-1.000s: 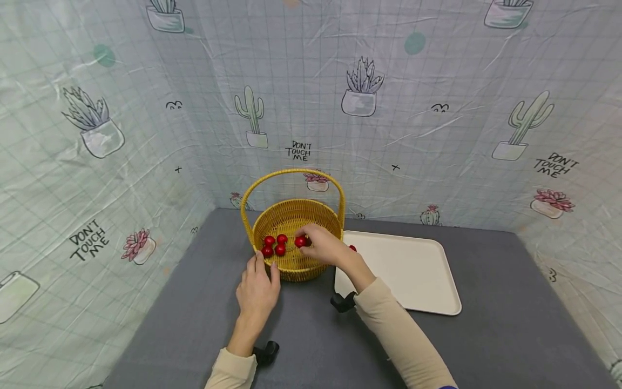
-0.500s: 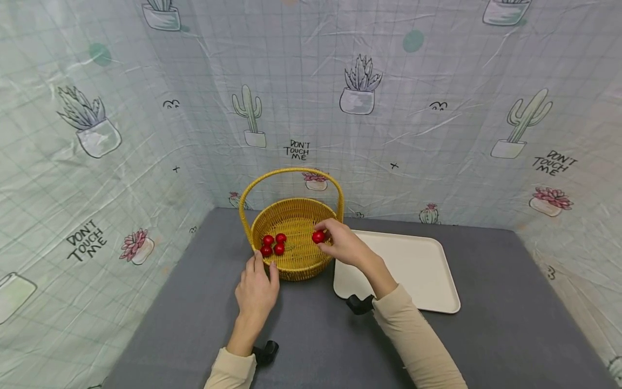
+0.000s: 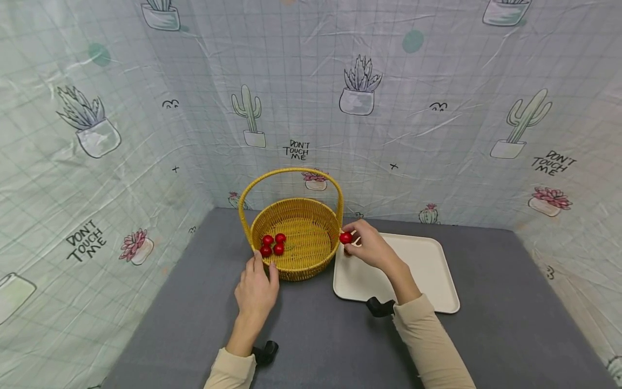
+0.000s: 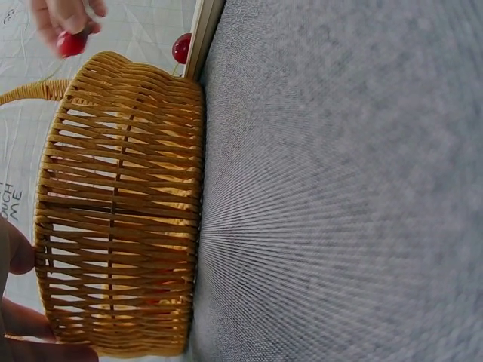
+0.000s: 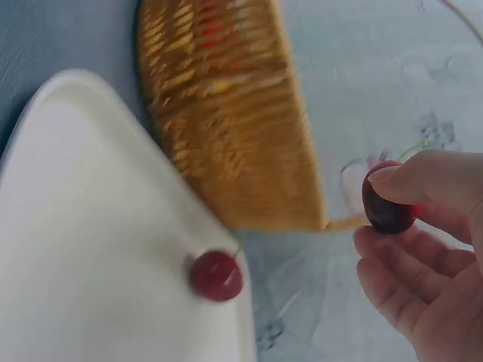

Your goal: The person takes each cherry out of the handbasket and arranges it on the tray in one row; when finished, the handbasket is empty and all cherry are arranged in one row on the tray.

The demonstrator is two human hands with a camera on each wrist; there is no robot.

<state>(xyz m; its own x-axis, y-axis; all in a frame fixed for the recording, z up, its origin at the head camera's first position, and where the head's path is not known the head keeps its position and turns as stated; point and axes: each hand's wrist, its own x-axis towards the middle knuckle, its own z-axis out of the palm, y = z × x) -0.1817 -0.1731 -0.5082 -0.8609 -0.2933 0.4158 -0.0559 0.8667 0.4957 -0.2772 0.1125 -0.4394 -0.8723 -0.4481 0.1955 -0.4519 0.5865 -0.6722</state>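
Note:
My right hand pinches a red cherry between thumb and fingers, just above the basket's right rim and the tray's near-left corner area. Its thin green stem shows in the right wrist view. The fingers of my left hand rest against the front-left rim of a yellow wicker basket with a tall handle. Several red cherries lie together in the basket's left side. Beside the basket, a white tray holds another cherry near its corner, mostly hidden by my hand in the head view.
A grey cloth covers the table. Behind and to the left hangs a pale sheet printed with cacti and potted plants. The basket's arched handle rises above its bowl. Basket and tray stand close together.
My right hand has lifted the cherry from inside the basket and carried it rightward, past the rim to above the tray's left end. My left hand stays at the basket's rim.

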